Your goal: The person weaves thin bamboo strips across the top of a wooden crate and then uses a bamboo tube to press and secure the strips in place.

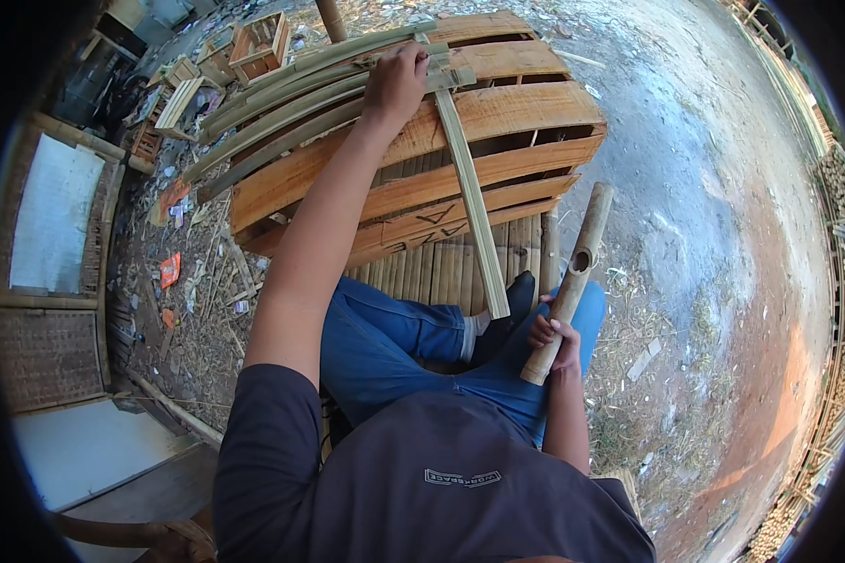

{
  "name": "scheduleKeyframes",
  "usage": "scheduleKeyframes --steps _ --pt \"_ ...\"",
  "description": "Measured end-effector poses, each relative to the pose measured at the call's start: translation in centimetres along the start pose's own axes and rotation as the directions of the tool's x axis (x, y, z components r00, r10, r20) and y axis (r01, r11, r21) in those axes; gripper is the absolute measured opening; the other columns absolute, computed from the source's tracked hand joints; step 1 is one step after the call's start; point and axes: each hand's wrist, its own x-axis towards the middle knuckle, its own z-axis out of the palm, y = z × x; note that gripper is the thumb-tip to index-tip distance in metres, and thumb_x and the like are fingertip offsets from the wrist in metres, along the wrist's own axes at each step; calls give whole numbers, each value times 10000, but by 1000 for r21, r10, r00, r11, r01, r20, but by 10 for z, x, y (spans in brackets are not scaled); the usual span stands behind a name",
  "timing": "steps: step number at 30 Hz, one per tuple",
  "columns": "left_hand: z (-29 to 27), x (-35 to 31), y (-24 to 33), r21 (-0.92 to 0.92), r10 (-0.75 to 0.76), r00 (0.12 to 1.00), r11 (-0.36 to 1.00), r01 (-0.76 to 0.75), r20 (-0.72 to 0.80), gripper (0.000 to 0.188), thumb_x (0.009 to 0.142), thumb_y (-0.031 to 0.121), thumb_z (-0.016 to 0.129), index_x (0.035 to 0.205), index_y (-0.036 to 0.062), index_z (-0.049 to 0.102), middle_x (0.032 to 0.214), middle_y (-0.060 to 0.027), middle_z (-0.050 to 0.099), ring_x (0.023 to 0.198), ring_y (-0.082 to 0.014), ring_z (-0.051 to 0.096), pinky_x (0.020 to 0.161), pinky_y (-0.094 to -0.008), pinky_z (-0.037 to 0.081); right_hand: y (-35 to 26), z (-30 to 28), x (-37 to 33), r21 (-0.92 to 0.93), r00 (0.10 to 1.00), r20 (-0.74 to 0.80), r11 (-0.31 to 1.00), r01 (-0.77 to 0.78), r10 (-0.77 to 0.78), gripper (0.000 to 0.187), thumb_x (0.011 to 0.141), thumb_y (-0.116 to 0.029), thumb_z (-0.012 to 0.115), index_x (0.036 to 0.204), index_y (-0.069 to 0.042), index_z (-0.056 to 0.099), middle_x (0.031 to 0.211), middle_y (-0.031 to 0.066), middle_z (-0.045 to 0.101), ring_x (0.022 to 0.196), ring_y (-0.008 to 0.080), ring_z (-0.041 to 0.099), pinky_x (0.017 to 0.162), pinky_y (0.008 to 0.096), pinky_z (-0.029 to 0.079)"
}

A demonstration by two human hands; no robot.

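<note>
My left hand (399, 83) reaches far out over a wooden crate (526, 108), its fingers closed on top of the bamboo strips; what they pinch, if anything, I cannot make out. Several long, pale green bamboo strips (286, 124) lie side by side across the crate's far left part. Another, narrower bamboo strip (474, 202) crosses them and slopes down over the crate's near side toward my foot. Near my right knee, my right hand (556, 342) is wrapped round the lower end of a thick bamboo tube (591, 225), which has a hole in its side and tilts upward.
Under the crate is a bamboo slat platform (408, 267), where I sit with legs bent. Small wooden crates (258, 45) stand at the far left on littered ground. A wall with woven panels (49, 361) is at left. Bundled bamboo (837, 183) lines the far right.
</note>
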Motion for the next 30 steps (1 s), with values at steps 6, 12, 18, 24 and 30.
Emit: scheduleKeyframes --steps 6,12,18,24,30 --pt "2 -1 -3 -29 44 999 999 -45 -30 107 926 117 711 967 22 688 906 -136 738 875 -360 715 759 -441 559 -1 1 -1 20 1000 25 1000 -6 6 576 930 -143 658 1452 -108 418 734 -13 430 602 75 447 607 274 443" --pt "-3 -1 -6 -50 82 996 995 -84 -30 122 907 115 734 974 21 695 950 -136 736 928 -361 702 808 -435 542 -2 0 -1 10 1000 26 1000 -9 9 577 930 -146 659 1452 -112 417 734 -13 426 602 74 448 612 275 441" --pt "-4 -2 -13 -96 81 997 992 -83 -18 113 888 97 744 961 24 696 927 -135 733 899 -362 699 801 -451 541 -3 19 -6 -107 999 -2 993 52 -53 607 827 -129 729 1361 -78 446 721 11 453 588 119 473 564 302 440" --pt "2 -3 -7 -132 76 997 988 -77 -13 104 879 81 743 956 23 702 914 -140 733 872 -344 704 782 -439 551 -57 107 -1 -536 974 96 814 224 -205 546 682 -72 808 1144 -13 523 903 111 583 704 200 624 600 336 561" --pt "-2 -11 -1 -109 20 999 994 -23 -29 96 915 82 697 979 12 705 929 -169 726 885 -377 705 767 -456 562 -126 230 82 -726 916 346 560 399 -204 624 635 -189 775 1188 31 587 1275 220 581 1186 316 601 815 416 593"
